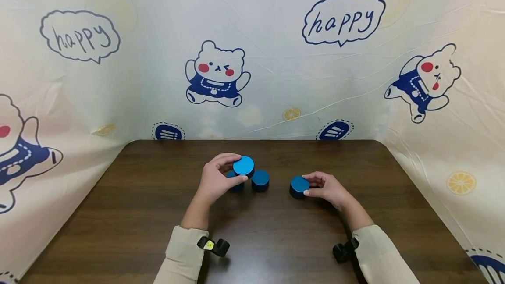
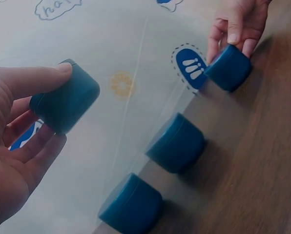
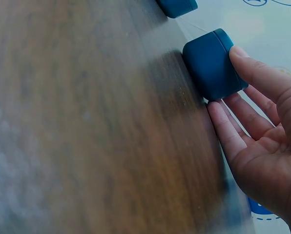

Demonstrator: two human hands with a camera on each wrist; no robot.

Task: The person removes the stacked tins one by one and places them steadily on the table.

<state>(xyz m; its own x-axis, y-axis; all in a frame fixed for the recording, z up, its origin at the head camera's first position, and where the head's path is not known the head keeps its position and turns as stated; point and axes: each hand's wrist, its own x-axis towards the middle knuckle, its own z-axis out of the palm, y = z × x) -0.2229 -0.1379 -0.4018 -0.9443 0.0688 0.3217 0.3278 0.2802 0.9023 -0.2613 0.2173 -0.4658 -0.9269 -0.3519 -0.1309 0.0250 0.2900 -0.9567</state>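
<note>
My left hand [image 1: 214,179] holds a small round blue canister [image 1: 243,166] between thumb and fingers. In the left wrist view that canister [image 2: 70,100] hangs clear of the table, a lid seam near its end. Below it stand two matching canisters: one blue canister [image 1: 260,181] in full sight, the other blue canister [image 1: 236,185] partly covered by the left hand and its load. Farther right, my right hand [image 1: 330,191] pinches a further blue canister [image 1: 299,186] from its right side. This canister [image 3: 211,66] appears upright on the tabletop in the right wrist view.
A dark brown wooden table [image 1: 252,240] spreads beneath both hands. Behind it and at both sides hangs a pale printed cloth [image 1: 272,69] with bears and lettering. A black wrist camera [image 1: 218,246] sits at the left cuff, another black camera [image 1: 342,252] at the right.
</note>
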